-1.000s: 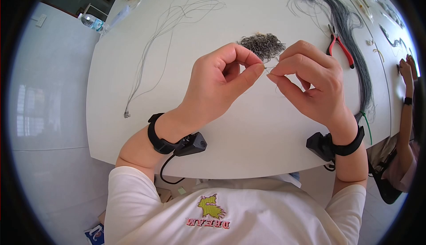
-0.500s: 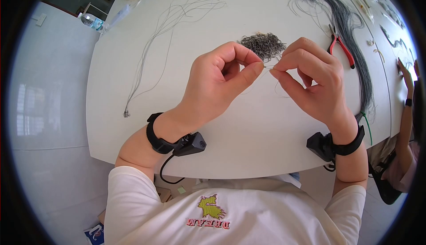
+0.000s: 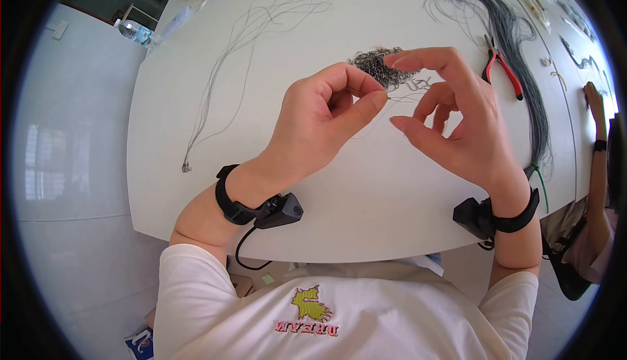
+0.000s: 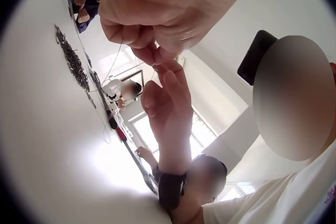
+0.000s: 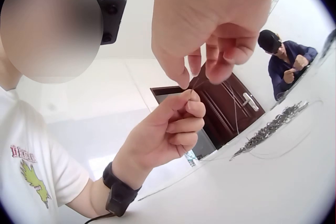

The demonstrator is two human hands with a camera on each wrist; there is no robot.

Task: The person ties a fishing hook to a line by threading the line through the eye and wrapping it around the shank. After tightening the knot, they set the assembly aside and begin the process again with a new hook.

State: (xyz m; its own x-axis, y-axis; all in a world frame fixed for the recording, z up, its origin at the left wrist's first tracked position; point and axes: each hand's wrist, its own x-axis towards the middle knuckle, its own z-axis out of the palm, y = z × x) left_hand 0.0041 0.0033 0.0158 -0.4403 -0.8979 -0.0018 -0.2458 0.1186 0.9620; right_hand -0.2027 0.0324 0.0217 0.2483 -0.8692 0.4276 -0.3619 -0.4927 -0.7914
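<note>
My left hand (image 3: pixel 326 109) pinches a thin line (image 3: pixel 401 97) between thumb and forefinger, over the white table (image 3: pixel 313 210). Whatever else lies inside that pinch is hidden by the fingertips. My right hand (image 3: pixel 457 112) is just to the right, its thumb and forefinger spread well apart and its other fingers bent. Loose ends of the line run towards its fingers. Behind both hands lies a pile of small dark metal hooks (image 3: pixel 375 66), with several loose hooks (image 3: pixel 419 84) beside it. In the right wrist view, the left hand (image 5: pixel 170 129) holds its fingertips close below the right fingers.
On the left lies a bundle of long thin lines (image 3: pixel 212 86) with a small dark cluster (image 3: pixel 187 167) at its near end. Red-handled pliers (image 3: pixel 503 73) rest beside a hank of dark strands (image 3: pixel 532 99) on the right. A water bottle (image 3: pixel 136 32) is at the far left.
My right thumb and forefinger have let go of the line and opened wide, the forefinger reaching over the hook pile. The left hand keeps its pinch in nearly the same place.
</note>
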